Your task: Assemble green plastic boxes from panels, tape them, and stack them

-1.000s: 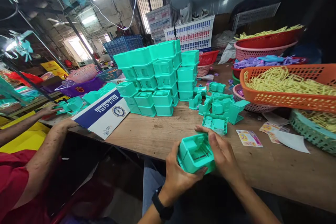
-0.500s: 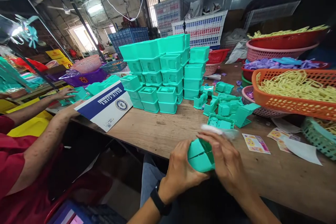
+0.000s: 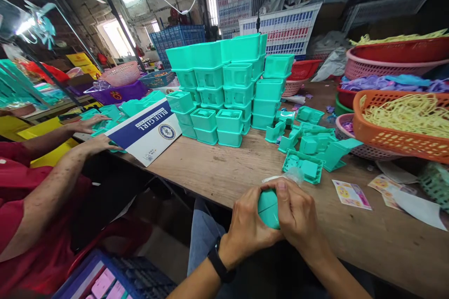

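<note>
Between my two hands is a teal plastic box [image 3: 268,210], a thin seam line running across the face that shows. My left hand [image 3: 245,219] is wrapped round its left side, a dark band on the wrist. My right hand [image 3: 298,208] grips the right side, thumb pressed near the top edge. A clear and white plastic piece [image 3: 293,175] sticks out just beyond my fingers; whether I hold it is hidden. Loose teal plastic parts [image 3: 310,145] lie in a heap past my hands, and stacked teal boxes [image 3: 229,126] stand to the left of them.
A white and blue carton [image 3: 147,131] leans at left, beside a co-worker's hands [image 3: 91,124]. An orange basket of yellow strands [image 3: 403,124] stands at right. Printed cards [image 3: 351,194] lie on the wooden table [image 3: 210,177]. A blue crate [image 3: 115,275] is below left.
My right hand has closed in over the teal box, and the gap along its seam has narrowed to a thin line. The view has shifted slightly left.
</note>
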Demonstrator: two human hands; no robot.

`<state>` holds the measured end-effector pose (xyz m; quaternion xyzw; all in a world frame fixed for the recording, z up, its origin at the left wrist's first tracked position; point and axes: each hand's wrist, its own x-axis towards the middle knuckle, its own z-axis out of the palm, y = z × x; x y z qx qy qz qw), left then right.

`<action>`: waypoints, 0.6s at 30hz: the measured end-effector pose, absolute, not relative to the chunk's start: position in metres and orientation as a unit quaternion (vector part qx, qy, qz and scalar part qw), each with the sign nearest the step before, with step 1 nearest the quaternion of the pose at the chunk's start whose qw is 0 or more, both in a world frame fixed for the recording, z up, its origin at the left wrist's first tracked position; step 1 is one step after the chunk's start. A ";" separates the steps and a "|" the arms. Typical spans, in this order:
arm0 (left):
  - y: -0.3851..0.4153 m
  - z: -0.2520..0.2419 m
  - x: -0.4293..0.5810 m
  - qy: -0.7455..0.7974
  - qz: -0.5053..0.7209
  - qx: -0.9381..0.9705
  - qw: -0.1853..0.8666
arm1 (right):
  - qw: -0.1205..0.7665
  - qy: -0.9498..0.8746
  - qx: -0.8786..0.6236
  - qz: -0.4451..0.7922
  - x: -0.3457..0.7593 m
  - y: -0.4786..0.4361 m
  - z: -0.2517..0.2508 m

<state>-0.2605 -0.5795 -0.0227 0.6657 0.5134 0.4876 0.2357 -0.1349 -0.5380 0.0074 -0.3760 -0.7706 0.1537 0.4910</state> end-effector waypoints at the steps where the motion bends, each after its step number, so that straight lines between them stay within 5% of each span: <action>1: -0.580 -0.024 -0.260 0.521 0.485 0.662 0.234 | 0.486 -0.771 -0.374 0.171 -0.132 -0.538 0.008; 8: -0.579 -0.024 -0.261 0.582 0.515 0.555 0.296 | 0.576 -0.556 -0.482 0.357 -0.096 -0.524 -0.017; 13: -0.588 -0.031 -0.255 0.504 0.583 0.564 0.296 | 0.556 -0.455 -0.381 0.582 -0.107 -0.527 -0.025; 18: -0.602 -0.025 -0.252 0.460 0.563 0.646 0.233 | 0.583 -0.461 -0.387 0.545 -0.109 -0.537 -0.015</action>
